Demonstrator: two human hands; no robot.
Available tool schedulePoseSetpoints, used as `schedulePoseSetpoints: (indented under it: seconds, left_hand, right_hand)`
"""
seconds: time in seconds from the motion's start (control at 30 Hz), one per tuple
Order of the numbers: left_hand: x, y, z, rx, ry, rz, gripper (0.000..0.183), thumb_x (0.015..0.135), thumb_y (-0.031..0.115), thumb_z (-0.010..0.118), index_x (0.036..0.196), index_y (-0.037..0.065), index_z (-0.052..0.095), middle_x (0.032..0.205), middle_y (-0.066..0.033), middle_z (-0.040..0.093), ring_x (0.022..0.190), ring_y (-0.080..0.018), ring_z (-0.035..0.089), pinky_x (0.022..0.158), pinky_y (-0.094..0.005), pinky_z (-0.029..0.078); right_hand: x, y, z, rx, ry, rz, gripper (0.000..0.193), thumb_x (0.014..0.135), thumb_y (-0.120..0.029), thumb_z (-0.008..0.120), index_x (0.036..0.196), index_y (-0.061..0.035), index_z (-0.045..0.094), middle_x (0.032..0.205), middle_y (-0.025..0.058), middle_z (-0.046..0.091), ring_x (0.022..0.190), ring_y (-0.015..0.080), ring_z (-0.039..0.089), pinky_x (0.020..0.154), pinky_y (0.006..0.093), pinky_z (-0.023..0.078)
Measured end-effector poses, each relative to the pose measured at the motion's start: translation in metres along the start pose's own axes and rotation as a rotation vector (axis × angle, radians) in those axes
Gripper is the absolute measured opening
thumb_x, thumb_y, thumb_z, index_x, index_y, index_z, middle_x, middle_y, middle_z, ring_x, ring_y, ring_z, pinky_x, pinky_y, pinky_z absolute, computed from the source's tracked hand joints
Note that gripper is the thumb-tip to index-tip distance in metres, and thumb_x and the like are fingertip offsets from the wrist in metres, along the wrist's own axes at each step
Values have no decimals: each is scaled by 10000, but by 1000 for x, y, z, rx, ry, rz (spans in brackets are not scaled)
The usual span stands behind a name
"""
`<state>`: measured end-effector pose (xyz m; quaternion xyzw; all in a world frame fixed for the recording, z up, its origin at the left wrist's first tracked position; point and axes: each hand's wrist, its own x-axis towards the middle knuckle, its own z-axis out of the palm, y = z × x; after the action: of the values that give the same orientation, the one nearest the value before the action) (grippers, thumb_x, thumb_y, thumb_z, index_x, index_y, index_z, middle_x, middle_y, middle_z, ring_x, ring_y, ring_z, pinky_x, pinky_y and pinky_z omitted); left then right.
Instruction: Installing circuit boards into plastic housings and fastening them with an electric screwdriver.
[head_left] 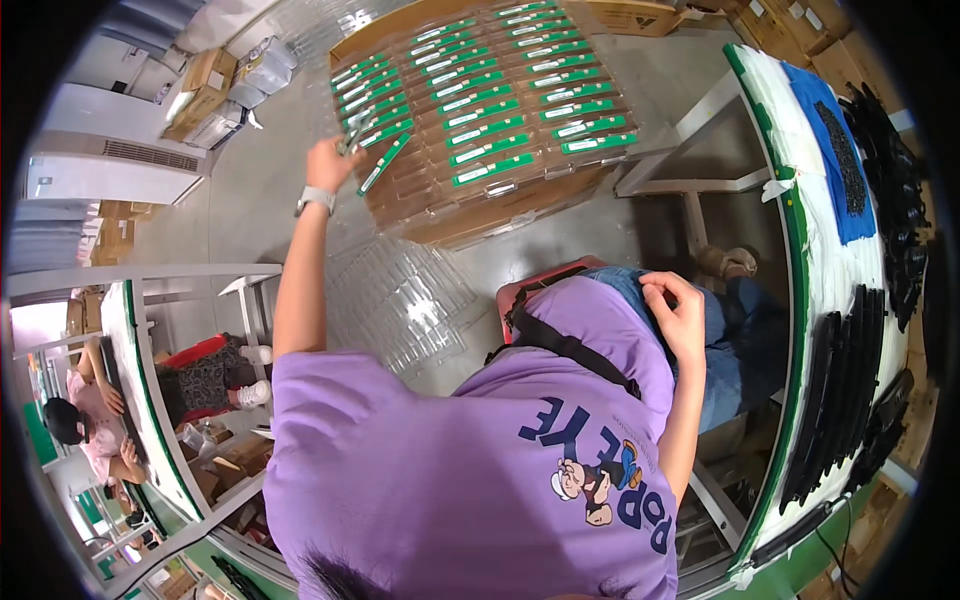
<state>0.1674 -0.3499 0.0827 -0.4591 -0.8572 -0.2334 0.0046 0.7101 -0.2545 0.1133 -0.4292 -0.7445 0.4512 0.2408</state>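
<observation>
My left hand (332,165) reaches out to the left edge of a large cardboard box (510,212). Its fingers are closed around a small greyish thing (354,132) that I cannot make out. Just beside those fingers, one green circuit board strip (385,163) lies slanted, out of line with the others. Several more green strips (492,170) sit in rows in a clear plastic tray (405,192) on top of the box. My right hand (678,312) hovers by my thigh, fingers loosely bent and apart, with nothing visible in it.
Clear plastic trays (400,300) lie on the floor left of my red stool (540,278). On my right, a green-edged workbench (790,220) carries black strip-shaped parts (835,390) and a blue sheet (825,150). Another person (95,410) works at a bench on the far left.
</observation>
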Motion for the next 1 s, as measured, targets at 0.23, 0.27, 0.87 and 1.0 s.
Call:
schedulePoseSetpoints:
  seconds: [0.23,0.27,0.87,1.0]
  left_hand:
    - [-46,-30,51,109,-104,28,356,640,299,801,869,48,694,755,-161,670,721,-339,652,706,-419,515]
    - [-46,-34,53,95,29,115,374,635,291,810,878,34,690,762,-159,675,716,-337,653,711,-421,516]
    - [-48,417,-21,-735,-1121,775,332,624,181,843,763,11,594,610,36,500,605,-38,406,538,-246,372]
    - [-59,472,-24,-804,-1481,745,268,672,87,798,853,21,612,719,49,546,714,-17,458,619,-209,396]
  right_hand:
    - [0,6,6,7,32,-62,103,802,-34,628,887,12,665,754,73,634,606,105,534,591,235,435]
    - [0,6,5,8,43,-61,103,802,-34,628,887,12,665,754,73,634,606,105,534,591,235,435]
    - [-14,-123,-81,-891,649,-620,221,678,-96,656,899,-87,641,1011,63,598,1075,254,562,877,443,427]
    - [-47,-109,-112,-989,775,-554,205,703,-161,624,899,-102,623,1004,66,584,1023,255,572,833,420,431]
